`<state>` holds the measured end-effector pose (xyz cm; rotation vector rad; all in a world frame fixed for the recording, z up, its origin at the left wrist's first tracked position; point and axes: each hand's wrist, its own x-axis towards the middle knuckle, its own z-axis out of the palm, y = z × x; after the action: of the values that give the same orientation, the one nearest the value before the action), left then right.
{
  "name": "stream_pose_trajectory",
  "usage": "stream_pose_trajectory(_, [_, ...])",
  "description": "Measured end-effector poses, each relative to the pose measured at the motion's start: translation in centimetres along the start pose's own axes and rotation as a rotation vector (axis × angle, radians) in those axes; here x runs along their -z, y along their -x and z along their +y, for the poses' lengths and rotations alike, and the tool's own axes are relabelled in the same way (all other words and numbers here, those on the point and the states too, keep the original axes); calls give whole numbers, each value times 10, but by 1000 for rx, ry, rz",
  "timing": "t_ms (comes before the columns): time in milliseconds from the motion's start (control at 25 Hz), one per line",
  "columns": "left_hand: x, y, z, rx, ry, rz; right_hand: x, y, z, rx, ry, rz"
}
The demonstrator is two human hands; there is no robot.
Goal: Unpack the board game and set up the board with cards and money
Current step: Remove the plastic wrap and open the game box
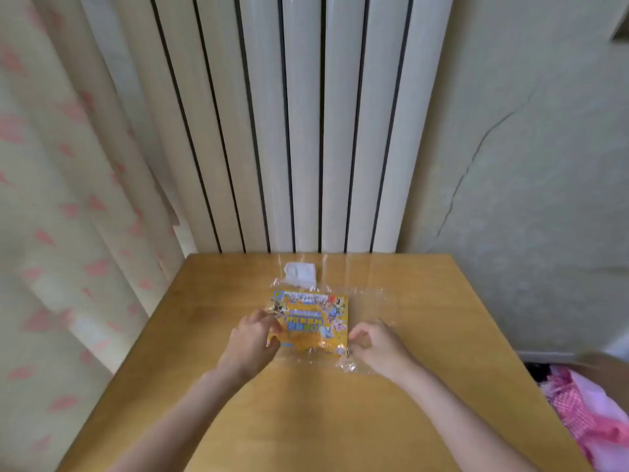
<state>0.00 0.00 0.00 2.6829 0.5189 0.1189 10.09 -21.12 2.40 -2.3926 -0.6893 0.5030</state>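
- A curtain (61,233) with pink marks is hanging at the 9 o'clock side of the view, beside the wooden surface (306,420).
- A white radiator (289,131) is standing upright at 12 o'clock, behind the far edge of the surface.
- The left hand (253,338) is reaching in from 7 o'clock, its fingers curled onto the left edge of the game pack (311,321) and gripping it there.
- The game pack, yellow with bright cartoon print, is lying flat near the middle of the surface, between the two hands, partly inside a clear plastic wrapper (360,301) that is spreading out toward 3 o'clock of the pack and crinkling under its near edge.
- A small white packet (300,274) is lying just beyond the pack at its 12 o'clock, near the radiator.
- The right hand (376,345) is coming in from 5 o'clock, thumb and fingers pinching the clear plastic wrapper at the near right corner of the pack.
- The two hands are sitting apart, one at each side of the pack.
- Pink fabric (585,410) is lying off the surface at 4 o'clock, below a cracked wall (527,148).
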Motion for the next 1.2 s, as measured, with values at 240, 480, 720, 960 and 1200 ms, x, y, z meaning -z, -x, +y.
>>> stream_pose_trajectory(240, [-59, -38, -35, 353, 97, 90, -61, -55, 27, -127, -148, 161])
stream_pose_trajectory(480, [-73, -27, -38, 369, 459, 354, -83, -50, 35, -70, -249, 305])
stream_pose_trajectory(720, [-64, 71, -39, 417, 440, 246, -90, 48, 47, 71, -196, 223])
stream_pose_trajectory(960, [-44, 153, -45, 395, 402, 37, -71, 116, 66, 72, -5, 226])
stream_pose_trajectory(1200, [-50, 157, -31, 460, 386, 91, -81, 127, 69, -188, -420, -62])
